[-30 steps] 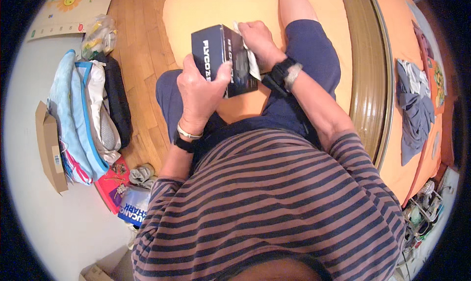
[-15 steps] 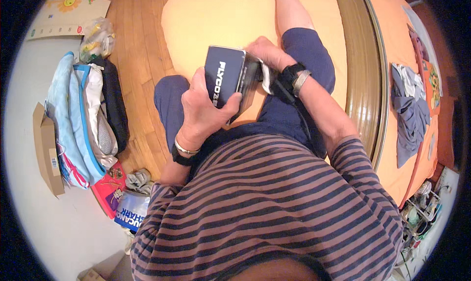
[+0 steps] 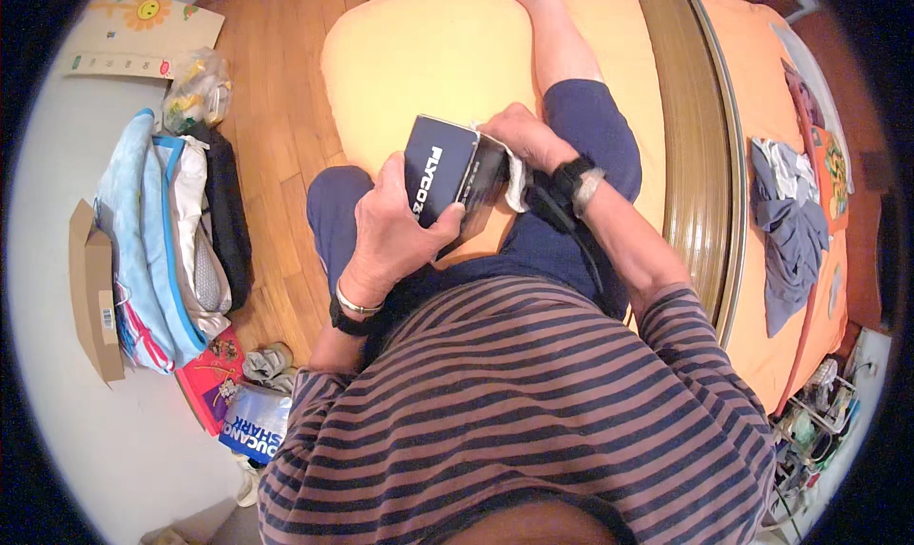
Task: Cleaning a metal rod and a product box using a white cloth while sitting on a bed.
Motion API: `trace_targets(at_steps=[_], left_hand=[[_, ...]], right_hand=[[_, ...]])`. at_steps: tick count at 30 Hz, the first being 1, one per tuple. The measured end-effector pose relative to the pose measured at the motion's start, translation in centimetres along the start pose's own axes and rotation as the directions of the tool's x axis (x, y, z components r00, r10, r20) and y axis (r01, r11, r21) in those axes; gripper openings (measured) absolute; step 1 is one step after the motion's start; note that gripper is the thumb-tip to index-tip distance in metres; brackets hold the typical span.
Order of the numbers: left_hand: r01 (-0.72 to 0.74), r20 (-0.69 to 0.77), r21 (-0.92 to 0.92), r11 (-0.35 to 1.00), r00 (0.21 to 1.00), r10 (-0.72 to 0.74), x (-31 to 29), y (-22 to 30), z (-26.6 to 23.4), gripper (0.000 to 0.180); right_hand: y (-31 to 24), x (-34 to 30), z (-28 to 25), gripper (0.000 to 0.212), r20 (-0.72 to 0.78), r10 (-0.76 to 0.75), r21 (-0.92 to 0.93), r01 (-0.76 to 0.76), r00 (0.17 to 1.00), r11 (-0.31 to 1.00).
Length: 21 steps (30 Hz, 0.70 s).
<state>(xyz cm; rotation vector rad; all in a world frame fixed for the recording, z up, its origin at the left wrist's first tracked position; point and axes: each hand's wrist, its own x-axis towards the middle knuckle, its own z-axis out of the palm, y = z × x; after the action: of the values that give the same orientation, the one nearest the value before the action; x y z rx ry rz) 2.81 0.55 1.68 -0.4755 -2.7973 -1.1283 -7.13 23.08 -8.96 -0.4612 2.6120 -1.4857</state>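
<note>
A dark blue box with pale lettering is tilted above my lap. My left hand grips it from the near left, thumb on the near edge and fingers along the left side. At the box's far right edge, my right hand is closed on a white cloth. Part of the cloth hangs below that hand beside the box. The box partly hides my right fingertips. Black bands circle both wrists.
Below the box lies a yellow-covered cushion. A wooden rail runs along the right, beyond it an orange bed with crumpled grey clothes. On the left, a light blue blanket, an open cardboard box and a plastic bag.
The whole view has shifted, so the box and both hands appear slightly lower. The grip on the box stays the same, and the cloth remains by its right side.
</note>
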Motion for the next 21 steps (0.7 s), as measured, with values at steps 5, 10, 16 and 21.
trace_targets(at_steps=[5,10,16,21], left_hand=[[-0.029,-0.081,0.001,1.000,0.996,0.029,-0.4,-1.0,0.1,0.062],[0.010,-0.190,-0.010,1.000,0.982,-0.012,0.3,-1.6,0.7,0.053],[0.064,-0.175,-0.154,0.986,0.980,-0.092,1.3,-1.2,-0.2,0.037],[0.108,-0.253,-0.113,0.988,0.958,-0.133,0.9,-1.4,-0.1,0.040]], right_hand=[[-7.6,-1.1,1.8,0.034,-0.377,0.133,0.214,-0.054,0.917,0.975],[-7.6,-0.4,2.8,0.038,-0.469,0.069,0.164,0.009,0.881,0.986],[-2.8,0.5,3.4,0.041,-0.312,0.361,0.176,-0.320,0.879,0.931],[-11.5,0.4,4.6,0.031,-0.618,-0.075,0.050,0.134,0.782,0.990]])
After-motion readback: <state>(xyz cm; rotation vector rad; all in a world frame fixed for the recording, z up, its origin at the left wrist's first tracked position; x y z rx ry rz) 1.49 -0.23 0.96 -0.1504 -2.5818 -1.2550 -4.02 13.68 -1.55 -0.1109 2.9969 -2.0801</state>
